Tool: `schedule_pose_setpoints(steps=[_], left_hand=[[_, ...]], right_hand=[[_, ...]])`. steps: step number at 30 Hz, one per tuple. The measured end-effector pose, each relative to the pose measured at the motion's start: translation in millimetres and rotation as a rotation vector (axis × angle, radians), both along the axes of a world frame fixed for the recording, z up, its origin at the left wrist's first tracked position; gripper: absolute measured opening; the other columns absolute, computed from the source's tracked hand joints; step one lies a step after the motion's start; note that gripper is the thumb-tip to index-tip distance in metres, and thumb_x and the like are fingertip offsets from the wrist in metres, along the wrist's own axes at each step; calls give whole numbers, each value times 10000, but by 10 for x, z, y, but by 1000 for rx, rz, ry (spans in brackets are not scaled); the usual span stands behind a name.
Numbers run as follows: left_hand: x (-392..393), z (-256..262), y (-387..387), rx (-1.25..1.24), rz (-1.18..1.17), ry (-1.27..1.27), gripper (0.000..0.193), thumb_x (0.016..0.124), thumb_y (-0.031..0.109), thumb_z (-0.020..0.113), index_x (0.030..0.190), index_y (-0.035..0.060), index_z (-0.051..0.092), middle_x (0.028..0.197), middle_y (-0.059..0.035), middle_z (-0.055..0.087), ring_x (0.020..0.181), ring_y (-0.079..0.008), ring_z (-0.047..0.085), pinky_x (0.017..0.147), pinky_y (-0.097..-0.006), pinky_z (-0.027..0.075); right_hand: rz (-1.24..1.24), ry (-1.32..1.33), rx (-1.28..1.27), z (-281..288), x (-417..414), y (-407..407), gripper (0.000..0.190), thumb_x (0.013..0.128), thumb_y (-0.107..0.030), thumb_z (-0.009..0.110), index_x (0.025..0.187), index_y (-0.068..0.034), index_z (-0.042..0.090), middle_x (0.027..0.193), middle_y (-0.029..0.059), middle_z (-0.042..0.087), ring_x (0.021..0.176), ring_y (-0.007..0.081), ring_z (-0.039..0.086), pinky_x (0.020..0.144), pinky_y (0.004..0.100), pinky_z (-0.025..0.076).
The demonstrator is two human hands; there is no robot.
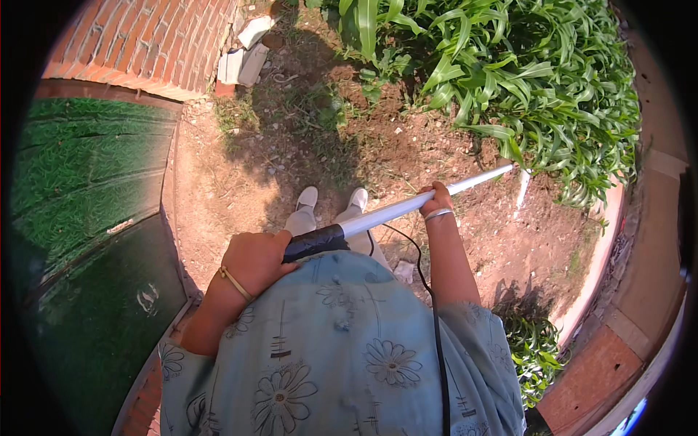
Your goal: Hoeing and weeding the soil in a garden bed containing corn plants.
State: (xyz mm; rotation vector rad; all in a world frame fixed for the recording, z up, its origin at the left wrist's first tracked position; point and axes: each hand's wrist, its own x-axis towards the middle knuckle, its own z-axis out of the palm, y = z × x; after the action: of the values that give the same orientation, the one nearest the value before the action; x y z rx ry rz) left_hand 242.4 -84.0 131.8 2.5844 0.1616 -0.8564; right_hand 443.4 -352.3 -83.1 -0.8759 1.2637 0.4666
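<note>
A long white or silver pole [384, 214] slants across the front of my body, out to the right. My left hand [256, 260] is closed around the butt end, by the black tape-like wrapping [315, 243]. Farther along, my right hand [437, 200] grips the bare shaft. The far end reaches the edge of the green maize-like plants [491, 71], close to the soil. Beside that tip lies a bright white strip [523, 188]; whether it is part of the tool I cannot tell. A thin black cord [434, 305] runs down over my shirt.
Left stand a green metal door [92, 163] and a brick wall [142, 41]. Pale blocks [245, 64] lie by the wall's corner. Stony bare soil [403, 147] with weeds surrounds my white shoes [308, 197]. A curved masonry edge [605, 240] bounds the right side.
</note>
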Motion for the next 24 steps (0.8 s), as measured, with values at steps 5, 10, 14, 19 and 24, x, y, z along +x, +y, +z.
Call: schedule_pose_setpoints(steps=[5,10,14,19,24], left_hand=[[-111,602,172,195,79,89,260,583,260,630,675,56,497,580,-92,529,545,-252,535,502,-343,414],[-258,1279,226,434,222,-19,253,451,131,655,672,58,557,590,-112,525,568,-272,523,528,-339,401],[-125,1211,74,432,208,-146,261,445,150,663,668,64,556,583,-105,523,555,-267,520,519,-336,398],[67,569,117,188,165,-111,251,532,256,652,701,100,553,569,-67,530,524,-229,524,495,-317,395],[367,-78,-442,-8,2,-206,285,589,316,620,735,106,495,593,-64,523,550,-233,529,481,-333,400]], right_hand=[[235,292,236,-463,-549,847,168,748,-146,433,638,-64,335,532,52,380,442,167,377,444,272,370],[106,398,436,-841,-1232,1469,99,734,-131,435,699,-58,377,588,81,418,516,198,415,520,345,397],[86,407,549,-525,-919,1242,72,728,-92,436,702,-65,374,587,70,417,513,185,414,492,322,387],[-9,108,328,-122,-244,452,149,710,-85,436,600,-47,343,551,75,392,485,194,396,516,317,386],[-73,-223,41,360,388,-626,140,738,-108,444,647,-71,345,477,40,366,429,159,372,426,285,357]])
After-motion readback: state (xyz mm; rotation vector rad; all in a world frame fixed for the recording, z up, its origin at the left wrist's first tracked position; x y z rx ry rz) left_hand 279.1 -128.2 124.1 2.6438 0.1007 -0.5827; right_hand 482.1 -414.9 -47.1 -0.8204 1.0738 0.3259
